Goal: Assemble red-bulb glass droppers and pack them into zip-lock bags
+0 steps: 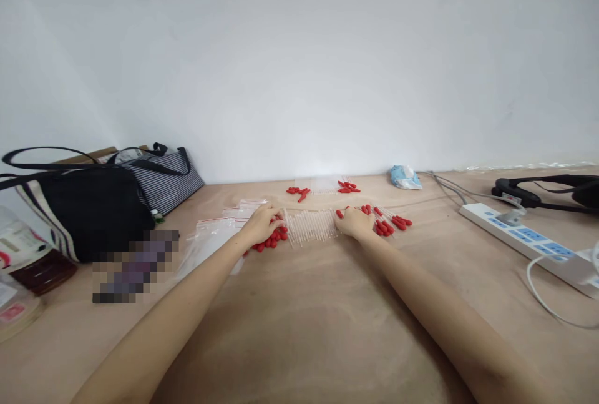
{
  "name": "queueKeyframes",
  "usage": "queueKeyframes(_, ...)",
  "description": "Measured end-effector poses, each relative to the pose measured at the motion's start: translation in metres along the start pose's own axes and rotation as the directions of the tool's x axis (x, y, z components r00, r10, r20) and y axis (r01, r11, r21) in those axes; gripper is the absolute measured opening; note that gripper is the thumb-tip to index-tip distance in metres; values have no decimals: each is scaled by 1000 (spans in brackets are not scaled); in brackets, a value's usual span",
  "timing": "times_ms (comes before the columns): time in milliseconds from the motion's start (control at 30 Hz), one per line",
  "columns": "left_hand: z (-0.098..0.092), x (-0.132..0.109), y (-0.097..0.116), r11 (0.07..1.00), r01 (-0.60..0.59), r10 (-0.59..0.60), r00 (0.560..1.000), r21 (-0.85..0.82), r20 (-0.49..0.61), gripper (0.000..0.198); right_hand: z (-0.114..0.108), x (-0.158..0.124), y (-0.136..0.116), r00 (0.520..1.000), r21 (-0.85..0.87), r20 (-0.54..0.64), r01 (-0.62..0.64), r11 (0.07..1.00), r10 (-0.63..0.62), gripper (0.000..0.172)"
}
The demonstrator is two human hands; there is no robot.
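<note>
A row of thin, whitish sticks (311,227) lies side by side on the wooden table, between my two hands. Red bulb-shaped tips (271,241) crowd together at the left, beneath and in front of my left hand (259,223). Its fingers are bent round the left ends of the row. At the right ends, my right hand (356,222) has its fingers curled in, with red tips showing around them; the exact grip is partly hidden. More red-tipped sticks (384,227) fan out just right of that hand.
Clear zip bags (210,235) lie left of my left hand. Farther back are another bag (324,185) and red-tipped sticks (349,187). A blue-and-white packet (405,177), a power strip (528,238) and cables are right; a black bag (100,210) and jars (40,266) are left.
</note>
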State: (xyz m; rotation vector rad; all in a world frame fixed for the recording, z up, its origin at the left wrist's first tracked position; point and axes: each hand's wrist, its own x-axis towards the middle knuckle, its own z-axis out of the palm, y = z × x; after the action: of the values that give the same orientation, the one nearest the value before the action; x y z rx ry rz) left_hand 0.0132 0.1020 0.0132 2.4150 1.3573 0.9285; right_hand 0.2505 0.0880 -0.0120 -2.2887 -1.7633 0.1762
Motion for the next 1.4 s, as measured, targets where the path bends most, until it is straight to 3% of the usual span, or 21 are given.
queueKeyframes(167, -2, -22, 19, 995, -15, 17, 1000, -97, 17, 12, -3, 4, 11, 999, 8, -43, -33, 999, 33, 39)
queueKeyframes(267, 4, -47, 31, 967, -96, 110, 993, -237, 47, 12, -7, 2, 21, 996, 27, -75, -43, 999, 45, 40)
queueKeyframes(367, 15, -68, 41, 950, -151, 170, 984, -273, 48, 9, -7, -9, 31, 983, 146, -178, 82, 986, -55, 33)
queueKeyframes(433, 23, -77, 45, 949, -144, 164, 985, -281, 49, 12, -3, -23, 37, 934, 262, -279, 297, 918, -223, 27)
queueKeyframes(533, 33, -84, 48, 936, -114, 135, 990, -333, 41, 9, 7, -51, 45, 797, 377, -357, 599, 706, -486, 16)
queueKeyframes(600, 38, -87, 48, 932, -86, 110, 993, -351, 49, 20, 13, -69, 48, 736, 414, -344, 676, 610, -582, 12)
queueKeyframes(667, 40, -88, 48, 948, -72, 97, 993, -309, 65, 29, 16, -82, 48, 699, 407, -331, 712, 572, -635, 15)
queueKeyframes(833, 39, -85, 49, 986, -140, 148, 986, -94, 78, 15, 15, -91, 44, 612, 325, -318, 788, 523, -724, 24)
queueKeyframes(1167, 39, -86, 53, 967, -216, 221, 975, -138, 23, 17, 14, -94, 39, 558, 331, -299, 822, 464, -774, 23)
queueKeyframes(1400, 36, -86, 57, 962, -225, 239, 968, -157, 75, 14, 13, -99, 35, 563, 318, -284, 819, 478, -776, 17)
